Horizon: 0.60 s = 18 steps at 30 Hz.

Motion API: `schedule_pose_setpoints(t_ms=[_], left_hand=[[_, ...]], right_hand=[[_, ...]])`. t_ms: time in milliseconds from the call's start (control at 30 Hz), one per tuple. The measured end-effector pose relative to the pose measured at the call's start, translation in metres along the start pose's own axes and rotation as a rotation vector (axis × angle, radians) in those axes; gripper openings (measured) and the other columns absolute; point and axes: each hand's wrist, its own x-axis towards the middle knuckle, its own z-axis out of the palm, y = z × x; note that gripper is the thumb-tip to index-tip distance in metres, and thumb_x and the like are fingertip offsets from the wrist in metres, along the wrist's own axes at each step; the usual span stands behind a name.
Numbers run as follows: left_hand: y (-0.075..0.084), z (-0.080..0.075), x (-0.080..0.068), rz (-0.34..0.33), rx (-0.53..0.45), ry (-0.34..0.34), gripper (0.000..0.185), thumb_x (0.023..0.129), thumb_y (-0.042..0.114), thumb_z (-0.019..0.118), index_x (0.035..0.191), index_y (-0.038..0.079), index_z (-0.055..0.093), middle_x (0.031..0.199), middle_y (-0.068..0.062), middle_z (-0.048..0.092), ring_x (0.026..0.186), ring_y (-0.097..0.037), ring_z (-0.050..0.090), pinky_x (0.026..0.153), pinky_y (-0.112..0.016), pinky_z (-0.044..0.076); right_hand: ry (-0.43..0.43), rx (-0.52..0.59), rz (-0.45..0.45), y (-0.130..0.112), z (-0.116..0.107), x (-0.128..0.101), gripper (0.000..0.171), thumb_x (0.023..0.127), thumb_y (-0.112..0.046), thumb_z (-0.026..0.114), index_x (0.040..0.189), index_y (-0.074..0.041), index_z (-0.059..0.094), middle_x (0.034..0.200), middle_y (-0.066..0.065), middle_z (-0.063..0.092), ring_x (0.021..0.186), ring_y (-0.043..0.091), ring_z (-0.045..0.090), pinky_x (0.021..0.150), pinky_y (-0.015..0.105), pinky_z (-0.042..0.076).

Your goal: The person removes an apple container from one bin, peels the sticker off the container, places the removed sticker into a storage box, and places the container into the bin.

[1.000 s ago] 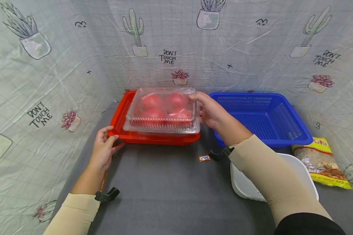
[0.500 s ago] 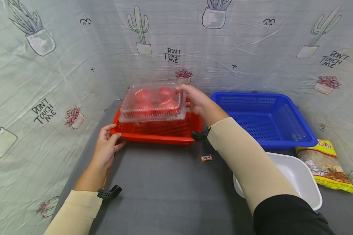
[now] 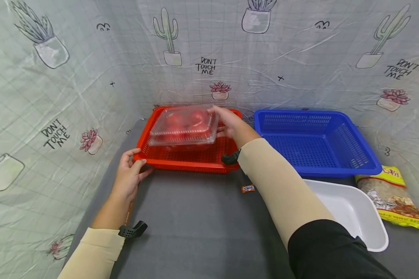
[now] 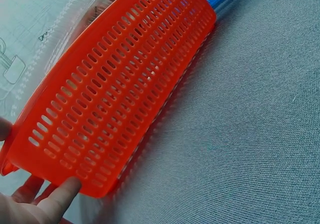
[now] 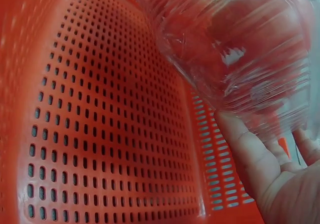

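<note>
My right hand (image 3: 230, 123) grips the right end of a clear plastic clamshell box (image 3: 157, 135), thumb on top and fingers lower down. Round red fruits that look like tomatoes (image 3: 175, 120) show through its lid. The box is within the outline of a red perforated basket (image 3: 185, 166), tilted over the back part of it. In the right wrist view, the box's clear wall (image 5: 235, 79) meets my fingers above the basket floor. My left hand (image 3: 127, 180) holds the basket's near left corner, thumb and fingers at the rim and the outer wall.
A blue perforated basket (image 3: 335, 171) stands to the right. Nearer are a white tray (image 3: 352, 209), partly behind the right forearm, and a yellow-labelled bag (image 3: 392, 197). A small orange packet (image 3: 248, 188) lies on the grey table. Printed sheeting (image 3: 143, 85) rises at the back and left.
My right hand has carried the clamshell box left and back, then lowered it toward the red basket's floor. My left hand has kept its hold on the basket corner.
</note>
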Motion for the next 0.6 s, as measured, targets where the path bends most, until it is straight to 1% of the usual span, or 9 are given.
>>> schedule_pose_setpoints(t_ms=[167,400,500,600], left_hand=[[0.0,0.0,0.001,0.026,0.001,-0.003,0.037,0.108,0.005,0.055,0.141,0.019,0.048,0.151,-0.016,0.044,0.112,-0.015,0.065,0.089,-0.039,0.063],[0.001,0.0,0.001,0.01,-0.001,-0.007,0.039,0.108,0.007,0.056,0.144,0.018,0.047,0.152,-0.014,0.043,0.113,-0.017,0.064,0.091,-0.04,0.061],[0.0,-0.001,0.002,0.008,-0.007,-0.004,0.039,0.108,0.006,0.055,0.145,0.017,0.047,0.153,-0.015,0.042,0.111,-0.016,0.065,0.09,-0.039,0.061],[0.0,-0.001,0.001,0.012,-0.013,-0.001,0.039,0.108,0.006,0.055,0.144,0.016,0.048,0.151,-0.015,0.044,0.11,-0.016,0.066,0.089,-0.039,0.062]], right_hand=[[-0.006,-0.007,0.031,0.001,0.002,0.005,0.066,0.095,-0.044,0.072,0.152,-0.019,0.049,0.15,0.011,0.055,0.128,0.044,0.06,0.101,0.057,0.057],[-0.014,-0.047,0.016,0.006,0.006,0.017,0.062,0.096,-0.043,0.073,0.15,-0.021,0.052,0.146,0.012,0.058,0.123,0.043,0.064,0.095,0.058,0.059],[-0.032,-0.071,0.004,0.011,0.005,0.021,0.063,0.097,-0.043,0.074,0.152,-0.022,0.049,0.146,0.012,0.056,0.126,0.043,0.062,0.096,0.059,0.058],[-0.061,-0.109,-0.002,0.014,0.0,0.024,0.069,0.098,-0.045,0.075,0.156,-0.023,0.044,0.151,0.012,0.051,0.132,0.043,0.057,0.1,0.06,0.056]])
